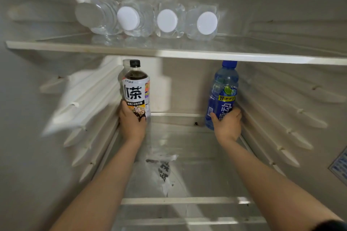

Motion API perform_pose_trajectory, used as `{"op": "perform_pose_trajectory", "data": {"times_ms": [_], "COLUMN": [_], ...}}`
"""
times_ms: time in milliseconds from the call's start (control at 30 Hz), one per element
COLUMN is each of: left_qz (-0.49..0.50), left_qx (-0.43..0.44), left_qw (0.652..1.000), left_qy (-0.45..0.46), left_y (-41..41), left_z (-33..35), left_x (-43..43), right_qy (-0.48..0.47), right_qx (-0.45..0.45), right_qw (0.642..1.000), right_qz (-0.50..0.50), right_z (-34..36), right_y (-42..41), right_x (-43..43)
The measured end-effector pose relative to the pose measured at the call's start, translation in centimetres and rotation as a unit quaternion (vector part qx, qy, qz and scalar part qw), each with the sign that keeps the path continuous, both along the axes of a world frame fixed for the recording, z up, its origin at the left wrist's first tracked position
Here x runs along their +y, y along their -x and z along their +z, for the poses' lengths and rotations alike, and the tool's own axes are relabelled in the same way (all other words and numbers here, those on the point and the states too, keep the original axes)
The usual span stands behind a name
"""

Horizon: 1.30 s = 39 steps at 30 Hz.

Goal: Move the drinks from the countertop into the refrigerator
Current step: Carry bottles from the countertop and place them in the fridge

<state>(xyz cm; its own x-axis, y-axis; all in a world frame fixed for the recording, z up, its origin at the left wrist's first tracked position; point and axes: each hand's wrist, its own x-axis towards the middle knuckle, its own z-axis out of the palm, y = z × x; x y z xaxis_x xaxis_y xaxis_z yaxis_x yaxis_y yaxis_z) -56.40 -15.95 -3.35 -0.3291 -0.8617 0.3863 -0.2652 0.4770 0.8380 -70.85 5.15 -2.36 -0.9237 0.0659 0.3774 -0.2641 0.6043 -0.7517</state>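
Both arms reach deep into the open refrigerator. My left hand grips the lower part of a dark tea bottle with a black cap and white label, held upright at the back left of the lower glass shelf. My right hand grips the base of a blue drink bottle with a blue cap, tilted slightly at the back right. Whether either bottle touches the shelf is hidden by the hands.
Several clear water bottles with white caps lie side by side on the upper shelf. Ribbed side walls with shelf rails flank both arms. The glass mirrors the tea label at its middle. A sticker sits on the right wall.
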Motion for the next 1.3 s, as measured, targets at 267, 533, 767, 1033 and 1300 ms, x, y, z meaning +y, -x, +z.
{"op": "perform_pose_trajectory", "data": {"times_ms": [267, 533, 767, 1033, 1300], "left_qz": [0.068, 0.110, 0.108, 0.056, -0.162], "left_qx": [-0.023, -0.026, -0.041, 0.014, 0.007], "left_qw": [0.997, 0.993, 0.993, 0.998, 0.980], "left_qy": [-0.005, -0.019, -0.006, 0.034, 0.111], "left_y": [1.0, 0.8, 0.7, -0.5, -3.3], "left_z": [0.3, 0.2, 0.1, 1.4, 2.1], "left_x": [1.0, 1.5, 1.6, 4.3, 10.3], "right_qy": [0.015, 0.026, -0.010, -0.004, -0.010], "right_qx": [0.027, 0.047, 0.056, -0.037, -0.029], "right_qw": [0.999, 0.998, 0.998, 0.999, 0.997], "right_qz": [-0.044, -0.042, -0.027, 0.015, 0.067], "right_z": [-0.4, -1.1, -1.1, -1.0, 0.3], "right_y": [0.9, 1.2, 1.5, 0.4, -6.0], "right_x": [-1.5, -1.1, -0.2, 0.9, 5.3]}}
